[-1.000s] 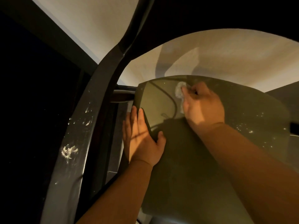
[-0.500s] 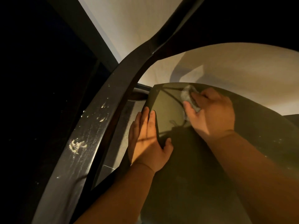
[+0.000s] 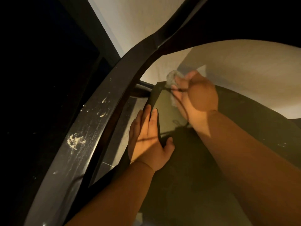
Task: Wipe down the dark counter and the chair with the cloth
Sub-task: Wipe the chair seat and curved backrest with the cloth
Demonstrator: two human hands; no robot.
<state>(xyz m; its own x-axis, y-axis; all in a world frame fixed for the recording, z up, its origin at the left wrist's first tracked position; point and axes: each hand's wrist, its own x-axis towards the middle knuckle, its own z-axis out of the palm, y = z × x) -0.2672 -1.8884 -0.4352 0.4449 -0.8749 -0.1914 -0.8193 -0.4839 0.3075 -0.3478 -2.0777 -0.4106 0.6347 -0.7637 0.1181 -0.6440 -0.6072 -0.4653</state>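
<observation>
The dark olive chair seat (image 3: 187,160) fills the lower middle and right of the view. My right hand (image 3: 193,97) grips a crumpled grey cloth (image 3: 172,78) at the seat's far left corner. My left hand (image 3: 149,137) lies with straight fingers over the seat's left edge, thumb on top of the seat. The dark counter (image 3: 78,136) curves along the left, with white specks and smears on its surface. Shadows of my arms cover much of the seat.
A pale wall (image 3: 244,75) rises behind the chair. Light floor tile (image 3: 117,141) shows in the gap between counter and seat. A dark rounded chair part (image 3: 141,90) sits in that gap near the seat's far corner. The far left is black.
My right hand has slid the cloth up and away to the seat's far corner. The view has shifted, bringing more of the counter in. My left hand stays on the seat's edge.
</observation>
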